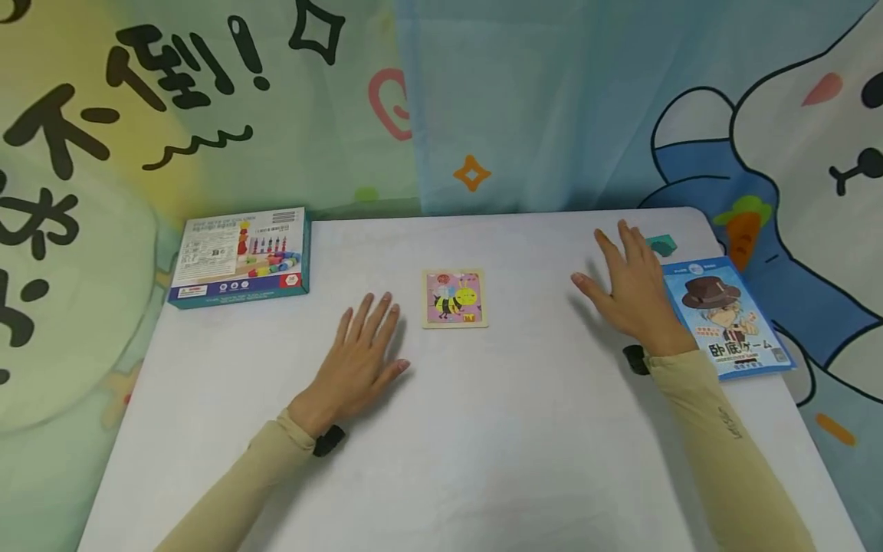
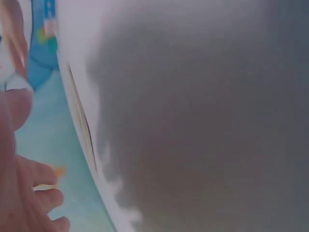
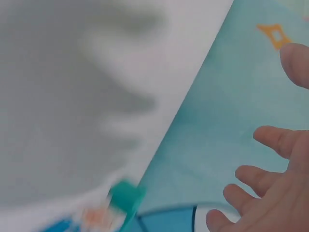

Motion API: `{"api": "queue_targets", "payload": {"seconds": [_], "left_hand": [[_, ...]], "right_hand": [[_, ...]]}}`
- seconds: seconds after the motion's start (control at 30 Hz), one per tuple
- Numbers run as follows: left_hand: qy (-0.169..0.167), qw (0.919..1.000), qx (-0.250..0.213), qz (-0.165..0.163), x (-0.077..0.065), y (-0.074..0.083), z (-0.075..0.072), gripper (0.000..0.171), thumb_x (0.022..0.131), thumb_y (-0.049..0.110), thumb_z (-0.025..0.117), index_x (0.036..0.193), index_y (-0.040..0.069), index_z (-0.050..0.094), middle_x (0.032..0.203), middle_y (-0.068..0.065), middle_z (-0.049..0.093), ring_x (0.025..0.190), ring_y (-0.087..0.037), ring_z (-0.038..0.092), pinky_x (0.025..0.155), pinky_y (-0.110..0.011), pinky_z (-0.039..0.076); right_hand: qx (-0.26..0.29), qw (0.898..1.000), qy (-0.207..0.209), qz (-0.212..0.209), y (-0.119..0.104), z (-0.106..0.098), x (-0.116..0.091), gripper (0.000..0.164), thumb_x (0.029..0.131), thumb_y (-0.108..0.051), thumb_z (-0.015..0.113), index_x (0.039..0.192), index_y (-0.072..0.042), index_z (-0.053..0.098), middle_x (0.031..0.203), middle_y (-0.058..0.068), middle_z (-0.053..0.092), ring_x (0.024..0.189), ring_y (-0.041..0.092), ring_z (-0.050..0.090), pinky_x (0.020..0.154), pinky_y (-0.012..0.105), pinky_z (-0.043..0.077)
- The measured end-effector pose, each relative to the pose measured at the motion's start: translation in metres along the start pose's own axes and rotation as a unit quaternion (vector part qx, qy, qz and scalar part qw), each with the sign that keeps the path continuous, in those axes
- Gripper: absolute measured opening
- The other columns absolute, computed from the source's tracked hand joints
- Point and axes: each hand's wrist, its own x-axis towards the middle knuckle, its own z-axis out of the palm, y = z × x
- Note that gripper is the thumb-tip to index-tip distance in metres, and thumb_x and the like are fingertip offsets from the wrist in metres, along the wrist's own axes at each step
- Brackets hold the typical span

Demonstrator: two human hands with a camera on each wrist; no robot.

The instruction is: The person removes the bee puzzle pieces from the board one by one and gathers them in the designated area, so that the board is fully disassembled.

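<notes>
A small square picture board [image 1: 454, 299] with a cream border lies flat on the table, showing a child and a yellow-and-black bee on pink. My left hand [image 1: 355, 364] is just left of it and nearer to me, palm down, fingers straight, holding nothing. To the right, my right hand [image 1: 635, 295] hovers with fingers spread beside a blue booklet [image 1: 731, 322] that carries a cartoon figure in a brown hat. The left fingers [image 2: 46, 198] show at the edge of the left wrist view, and the right fingers [image 3: 270, 140] in the right wrist view.
A flat boxed set [image 1: 237, 257] with pictures of coloured pieces lies at the table's back left. Beyond the right hand sits a small teal piece [image 1: 662, 245]. The white table [image 1: 483, 445] ends at a printed curtain [image 1: 524, 107] behind it.
</notes>
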Motion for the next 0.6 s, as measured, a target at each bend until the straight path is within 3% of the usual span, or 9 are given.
{"api": "queue_targets", "payload": {"seconds": [0.2, 0.4, 0.6], "left_hand": [[-0.046, 0.9981, -0.022, 0.036, 0.025, 0.036, 0.021, 0.084, 0.11, 0.049, 0.051, 0.168, -0.001, 0.017, 0.179, -0.019, 0.007, 0.166, -0.039, 0.004, 0.133, -0.058, 0.012], [-0.061, 0.9969, -0.024, 0.044, 0.043, 0.051, 0.03, 0.082, 0.112, 0.049, 0.046, 0.166, -0.006, 0.02, 0.177, -0.024, 0.01, 0.165, -0.04, 0.009, 0.134, -0.048, 0.017], [-0.067, 0.9968, -0.03, 0.033, 0.058, 0.066, 0.036, 0.083, 0.112, 0.053, 0.044, 0.165, -0.006, 0.023, 0.176, -0.024, 0.011, 0.165, -0.043, 0.008, 0.133, -0.054, 0.014]], "right_hand": [[0.011, 0.998, -0.051, -0.019, -0.032, 0.026, 0.021, 0.076, 0.103, -0.04, 0.067, 0.161, 0.0, 0.04, 0.172, 0.031, 0.021, 0.16, 0.053, 0.016, 0.124, 0.076, 0.015], [0.028, 0.991, -0.117, -0.063, -0.057, 0.048, 0.042, 0.06, 0.104, -0.034, 0.067, 0.153, -0.002, 0.053, 0.167, 0.027, 0.036, 0.155, 0.049, 0.031, 0.123, 0.07, 0.026], [0.057, 0.982, -0.158, -0.081, -0.077, 0.063, 0.061, 0.048, 0.107, -0.031, 0.064, 0.148, -0.006, 0.061, 0.164, 0.022, 0.044, 0.153, 0.044, 0.037, 0.124, 0.066, 0.029]]}}
